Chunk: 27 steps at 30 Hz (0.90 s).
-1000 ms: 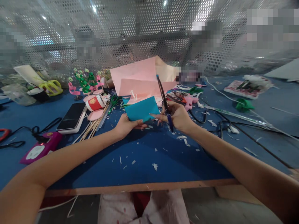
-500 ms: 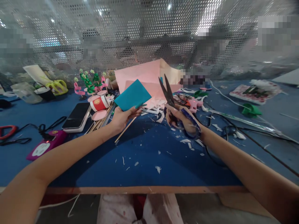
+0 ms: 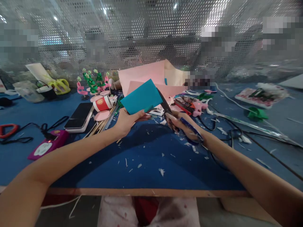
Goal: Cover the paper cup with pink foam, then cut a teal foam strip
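Observation:
My left hand point(image 3: 129, 123) is closed on a blue rectangular piece of paper or felt point(image 3: 143, 97), pinching its lower edge with the thumb on top. The piece is tilted above the table. My right hand point(image 3: 182, 124) grips a pair of scissors point(image 3: 167, 106) by blue handles. One dark blade shows at the right edge of the blue piece; the other is hidden, probably behind it. Pink sheets point(image 3: 144, 71) stand behind both hands. A thin wooden stick point(image 3: 119, 140) shows partly under my left hand.
White scraps point(image 3: 161, 171) litter the blue table point(image 3: 142, 176). A phone point(image 3: 79, 115), purple power unit point(image 3: 48, 145), red-and-white paper cup point(image 3: 102, 103) and small pink and green paper plants point(image 3: 94, 82) lie left. A pink glue gun point(image 3: 198, 107) and cables are right. Perforated metal point(image 3: 151, 31) rises behind.
My left hand has brought the blue piece a little right and up. The scissors have moved to its right edge, with one blade now out of sight behind it.

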Each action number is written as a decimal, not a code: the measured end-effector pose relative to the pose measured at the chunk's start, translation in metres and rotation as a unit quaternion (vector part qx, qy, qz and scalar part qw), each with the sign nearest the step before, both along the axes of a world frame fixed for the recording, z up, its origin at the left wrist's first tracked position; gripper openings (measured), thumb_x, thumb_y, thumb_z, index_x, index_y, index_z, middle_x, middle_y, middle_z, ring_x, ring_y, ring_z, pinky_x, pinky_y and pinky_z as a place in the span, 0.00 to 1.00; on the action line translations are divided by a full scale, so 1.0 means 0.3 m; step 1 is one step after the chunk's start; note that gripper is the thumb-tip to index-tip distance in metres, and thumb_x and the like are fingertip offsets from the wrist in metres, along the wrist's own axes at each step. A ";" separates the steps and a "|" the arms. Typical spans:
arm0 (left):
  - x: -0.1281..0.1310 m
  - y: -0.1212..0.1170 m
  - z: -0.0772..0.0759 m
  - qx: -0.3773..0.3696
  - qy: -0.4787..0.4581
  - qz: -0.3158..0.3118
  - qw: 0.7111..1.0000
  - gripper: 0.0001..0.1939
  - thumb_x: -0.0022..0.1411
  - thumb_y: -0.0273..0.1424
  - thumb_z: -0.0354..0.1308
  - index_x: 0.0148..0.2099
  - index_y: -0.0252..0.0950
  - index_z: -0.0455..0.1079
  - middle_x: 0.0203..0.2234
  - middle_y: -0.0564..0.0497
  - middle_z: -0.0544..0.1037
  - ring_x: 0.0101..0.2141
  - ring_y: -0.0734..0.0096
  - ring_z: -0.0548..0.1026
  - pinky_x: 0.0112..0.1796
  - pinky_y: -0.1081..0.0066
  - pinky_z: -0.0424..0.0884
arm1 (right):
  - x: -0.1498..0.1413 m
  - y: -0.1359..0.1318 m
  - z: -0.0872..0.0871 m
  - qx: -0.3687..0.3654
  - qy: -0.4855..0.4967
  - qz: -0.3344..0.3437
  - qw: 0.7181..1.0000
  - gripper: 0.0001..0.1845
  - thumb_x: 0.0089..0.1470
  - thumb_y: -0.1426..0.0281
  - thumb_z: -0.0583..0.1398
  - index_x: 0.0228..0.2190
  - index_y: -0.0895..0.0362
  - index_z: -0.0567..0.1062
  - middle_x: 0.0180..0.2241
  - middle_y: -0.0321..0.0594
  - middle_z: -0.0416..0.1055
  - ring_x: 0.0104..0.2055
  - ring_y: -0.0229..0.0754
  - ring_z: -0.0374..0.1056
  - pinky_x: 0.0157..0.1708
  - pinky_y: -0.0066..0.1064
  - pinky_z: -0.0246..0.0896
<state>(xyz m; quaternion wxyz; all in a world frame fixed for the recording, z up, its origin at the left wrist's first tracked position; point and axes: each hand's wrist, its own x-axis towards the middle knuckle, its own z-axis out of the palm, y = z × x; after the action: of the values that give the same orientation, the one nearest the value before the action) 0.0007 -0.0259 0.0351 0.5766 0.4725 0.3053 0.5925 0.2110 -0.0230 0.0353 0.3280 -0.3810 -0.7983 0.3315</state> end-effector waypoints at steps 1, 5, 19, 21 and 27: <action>0.002 -0.002 0.000 0.003 0.002 0.004 1.000 0.14 0.43 0.31 0.67 0.33 0.28 0.71 0.24 0.48 0.78 0.26 0.67 0.78 0.33 0.67 0.76 | 0.001 -0.001 0.003 -0.002 -0.007 0.012 1.000 0.26 0.51 0.46 0.49 0.24 0.57 0.61 0.17 0.35 0.58 0.17 0.32 0.56 0.17 0.30 0.50; 0.007 -0.008 0.005 0.013 -0.004 0.018 1.000 0.15 0.43 0.30 0.67 0.34 0.29 0.71 0.25 0.48 0.79 0.25 0.68 0.78 0.32 0.67 0.76 | -0.006 -0.015 0.019 0.012 -0.007 0.018 1.000 0.25 0.53 0.47 0.48 0.24 0.58 0.61 0.18 0.34 0.56 0.17 0.31 0.53 0.18 0.30 0.48; 0.013 -0.017 0.010 0.013 0.017 0.024 0.999 0.15 0.43 0.32 0.67 0.34 0.29 0.72 0.25 0.47 0.79 0.25 0.67 0.78 0.33 0.66 0.75 | -0.004 -0.014 0.003 0.040 -0.060 -0.028 0.997 0.19 0.55 0.55 0.49 0.23 0.57 0.59 0.18 0.33 0.54 0.20 0.32 0.51 0.21 0.31 0.45; 0.013 -0.016 0.009 0.015 0.011 0.020 1.000 0.15 0.43 0.32 0.67 0.34 0.29 0.72 0.25 0.47 0.79 0.25 0.67 0.78 0.33 0.67 0.75 | -0.003 -0.009 -0.003 0.056 -0.067 -0.031 0.996 0.20 0.55 0.55 0.49 0.23 0.57 0.59 0.18 0.33 0.54 0.21 0.33 0.51 0.22 0.31 0.45; 0.012 -0.016 0.003 0.014 0.008 0.012 1.000 0.16 0.43 0.32 0.67 0.35 0.29 0.71 0.25 0.47 0.79 0.25 0.67 0.78 0.32 0.67 0.76 | -0.006 -0.007 -0.004 0.059 -0.067 -0.038 0.995 0.19 0.54 0.55 0.50 0.24 0.58 0.61 0.19 0.33 0.54 0.22 0.34 0.51 0.23 0.31 0.45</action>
<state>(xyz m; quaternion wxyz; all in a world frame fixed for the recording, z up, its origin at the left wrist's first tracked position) 0.0044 -0.0307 0.0360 0.5599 0.4819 0.3074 0.5999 0.2091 -0.0252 0.0342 0.3077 -0.4126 -0.8216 0.2451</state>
